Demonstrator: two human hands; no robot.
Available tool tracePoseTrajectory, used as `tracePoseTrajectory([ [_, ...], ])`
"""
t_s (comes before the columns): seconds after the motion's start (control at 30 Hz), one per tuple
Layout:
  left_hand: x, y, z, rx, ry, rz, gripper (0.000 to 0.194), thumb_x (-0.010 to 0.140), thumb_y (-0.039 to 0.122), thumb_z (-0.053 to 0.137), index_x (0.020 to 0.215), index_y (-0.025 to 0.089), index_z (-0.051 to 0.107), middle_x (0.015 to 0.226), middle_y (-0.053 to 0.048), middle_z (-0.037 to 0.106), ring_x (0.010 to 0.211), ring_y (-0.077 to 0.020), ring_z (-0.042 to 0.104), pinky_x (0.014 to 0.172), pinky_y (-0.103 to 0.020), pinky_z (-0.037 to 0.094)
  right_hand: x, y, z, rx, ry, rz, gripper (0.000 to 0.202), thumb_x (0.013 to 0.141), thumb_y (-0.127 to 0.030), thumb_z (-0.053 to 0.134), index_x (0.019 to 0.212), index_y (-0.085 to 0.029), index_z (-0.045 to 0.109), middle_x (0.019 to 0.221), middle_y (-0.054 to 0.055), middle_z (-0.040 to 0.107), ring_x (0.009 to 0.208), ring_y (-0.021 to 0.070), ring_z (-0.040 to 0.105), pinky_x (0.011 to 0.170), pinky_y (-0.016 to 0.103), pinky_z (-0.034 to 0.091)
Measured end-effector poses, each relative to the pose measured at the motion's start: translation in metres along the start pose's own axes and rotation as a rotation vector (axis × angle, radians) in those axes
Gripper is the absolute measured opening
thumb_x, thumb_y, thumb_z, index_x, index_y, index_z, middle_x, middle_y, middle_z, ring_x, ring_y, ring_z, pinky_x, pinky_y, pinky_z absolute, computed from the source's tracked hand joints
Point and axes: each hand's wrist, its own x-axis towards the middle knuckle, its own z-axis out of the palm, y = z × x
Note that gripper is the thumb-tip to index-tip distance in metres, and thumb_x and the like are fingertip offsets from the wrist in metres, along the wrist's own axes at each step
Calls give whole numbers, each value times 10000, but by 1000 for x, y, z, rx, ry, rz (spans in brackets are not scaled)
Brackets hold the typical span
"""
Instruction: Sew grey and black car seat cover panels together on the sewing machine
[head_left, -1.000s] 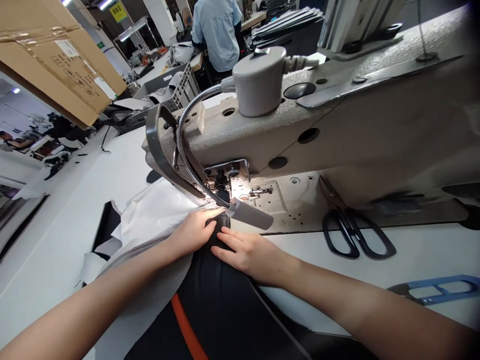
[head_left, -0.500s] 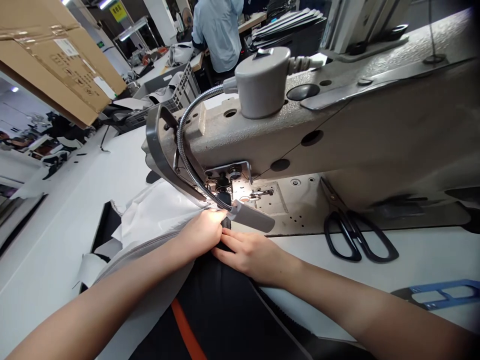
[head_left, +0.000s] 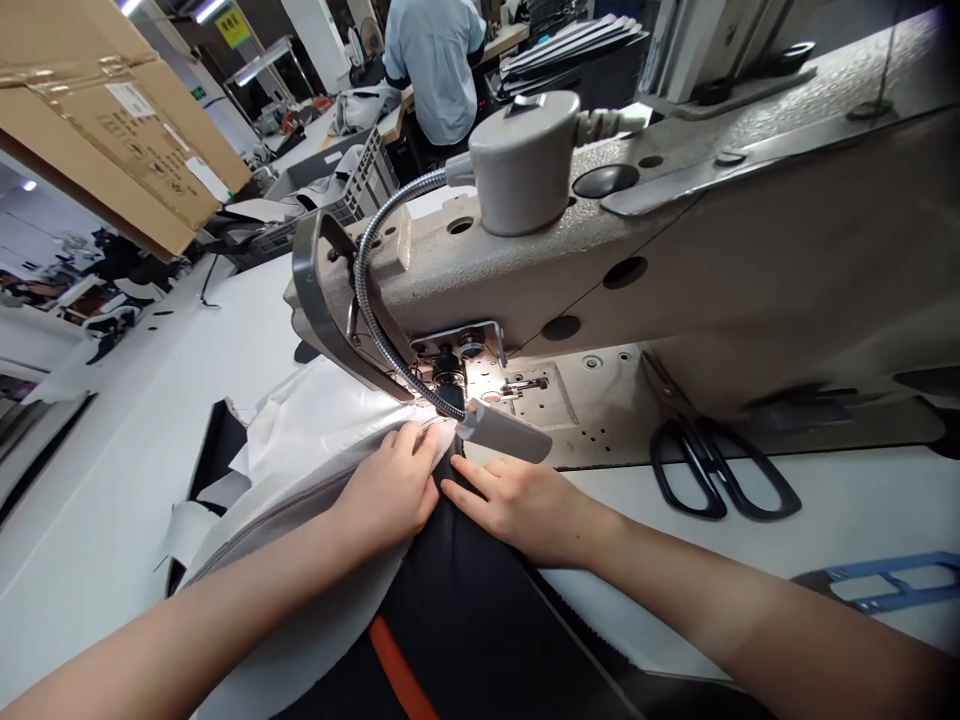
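Observation:
Under the head of a sewing machine point(head_left: 360, 320), light grey fabric point(head_left: 300, 410) and black fabric point(head_left: 480, 610) meet at the lit presser foot area. My left hand point(head_left: 394, 485) is closed on the edge of the light grey fabric, just in front of the needle area. Its thumb lies near the black fabric. My right hand point(head_left: 529, 510) rests on the black fabric with its fingers stretched toward the seam. An orange strip point(head_left: 401, 665) runs along the black fabric. The lamp head point(head_left: 506, 430) and its flexible neck partly hide the needle.
Black-handled scissors point(head_left: 697, 450) lie on the machine bed to the right. Blue thread snips point(head_left: 889, 582) are on the white table point(head_left: 600, 610). Behind the machine are a grey crate point(head_left: 367, 175), a cardboard box point(head_left: 127, 130) and a person in a light blue shirt point(head_left: 431, 70).
My left hand has shifted slightly back and left from the needle area, showing more fabric edge. My right hand has moved slightly right. The black fabric and orange strip have shifted right.

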Motion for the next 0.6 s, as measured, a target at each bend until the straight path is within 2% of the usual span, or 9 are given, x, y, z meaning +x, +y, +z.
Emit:
tracePoseTrajectory([
  [0.07,-3,-10,-6,-147,-47,3,350,828,176,379,1119,160,573,1070,-118,604,942,-257,593,816,-365,502,0,-1,1,-25,-4,-2,333,877,-77,359,1102,-129,598,1075,158,637,607,151,534,545,291,382],
  [0.13,-1,-19,-13,-360,-66,87,369,828,156,347,1111,208,579,997,-43,644,897,-198,605,810,-288,494,0,-3,3,-51,6,2,336,874,-54,350,1080,-128,605,1078,162,639,561,130,512,517,279,352],
  [0.2,1,-24,-17,-478,-50,164,388,819,143,335,1108,229,579,933,-4,662,872,-166,604,791,-239,483,1,-4,5,-60,11,-6,324,871,-42,359,1072,-120,601,1074,166,639,552,117,506,511,269,336],
  [0.27,3,-20,-16,-425,-49,156,402,809,149,348,1143,222,559,897,-12,666,826,-170,611,742,-238,480,0,-3,4,-42,-5,-24,300,872,-60,386,1085,-115,589,1067,169,638,566,118,513,522,269,341],
  [0.33,2,-10,-10,-266,-69,99,434,795,164,378,1205,196,515,897,-50,669,796,-200,625,688,-259,469,0,-1,2,-5,-35,-56,288,869,-96,417,1109,-119,576,1064,164,634,590,127,526,539,275,354],
  [0.43,1,3,-2,-102,-140,34,492,796,174,377,1284,143,439,883,-102,670,770,-251,638,635,-293,451,-1,0,-1,20,-40,-92,286,875,-110,413,1103,-139,584,1050,136,639,603,131,534,540,281,351],
  [0.53,3,4,-4,-150,-203,47,511,807,152,329,1311,144,418,852,-92,679,755,-251,642,663,-306,454,-1,-1,0,-14,33,-69,279,901,-101,385,1046,-162,615,1013,109,656,572,122,521,514,281,321],
  [0.6,6,0,-8,-191,-205,69,511,804,147,326,1302,163,438,886,-85,685,783,-241,646,695,-300,458,-1,-3,2,-33,85,-54,271,910,-107,394,1015,-178,633,1005,94,667,554,118,508,503,281,305],
])
